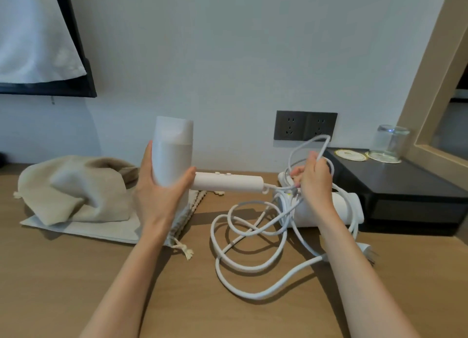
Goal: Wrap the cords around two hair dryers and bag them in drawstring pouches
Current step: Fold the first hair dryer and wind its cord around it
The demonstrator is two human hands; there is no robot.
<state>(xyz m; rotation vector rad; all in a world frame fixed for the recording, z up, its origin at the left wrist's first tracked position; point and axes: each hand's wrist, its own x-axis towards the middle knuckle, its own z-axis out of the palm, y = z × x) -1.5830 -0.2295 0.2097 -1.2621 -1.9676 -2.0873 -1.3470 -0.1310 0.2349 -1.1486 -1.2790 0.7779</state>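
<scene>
Head view: on the brown table (76, 274), two cloth bags (76, 193) lie at the left. The left hand (157, 196) grips a white hair dryer (172, 158) in the middle. The right hand (315, 183) holds its cord (255, 296), right, above another dryer (343, 211).

I see the left hand (157, 198) gripping a dryer (172, 158) by its upright barrel, handle pointing right. The right hand (315, 183) pinches a cord (243, 266) loop above the second dryer (329, 211), which lies on the desk (76, 274). Pouches (71, 190) lie at the left.
</scene>
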